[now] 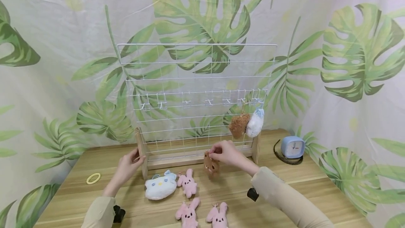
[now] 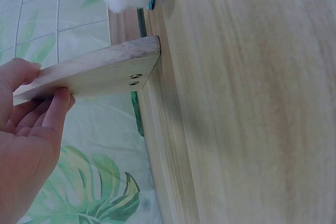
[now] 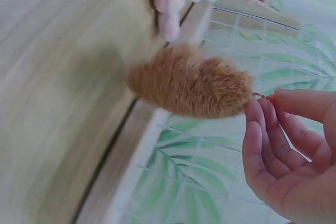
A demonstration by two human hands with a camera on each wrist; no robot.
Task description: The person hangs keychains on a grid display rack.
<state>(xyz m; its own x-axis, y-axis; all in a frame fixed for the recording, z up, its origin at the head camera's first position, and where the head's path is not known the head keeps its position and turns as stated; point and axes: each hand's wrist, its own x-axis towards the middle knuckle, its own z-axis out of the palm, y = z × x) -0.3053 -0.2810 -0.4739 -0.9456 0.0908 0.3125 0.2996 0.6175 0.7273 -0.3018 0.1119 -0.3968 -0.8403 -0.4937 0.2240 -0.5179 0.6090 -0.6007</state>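
My right hand (image 1: 228, 153) pinches the thin cord of a brown plush keychain (image 1: 211, 164), which dangles above the table in front of the rack. In the right wrist view the fluffy brown plush (image 3: 194, 82) hangs from the fingertips. With thumb and fingers, my left hand (image 2: 37, 124) grips the wooden end support (image 2: 94, 72) of a white wire grid rack (image 1: 202, 76). On the rack's right end hooks hang another brown plush (image 1: 239, 125) and a white-and-blue plush (image 1: 255, 124). The other hooks along that row hold nothing.
A white plush with blue bow (image 1: 160, 187) and a pink rabbit plush (image 1: 188, 183) lie before the rack. Two more pink rabbits, one left (image 1: 188, 214) and one right (image 1: 218, 216), lie nearer. A yellow ring (image 1: 93, 178) is at left; a blue clock (image 1: 293, 147) with a black coil at right.
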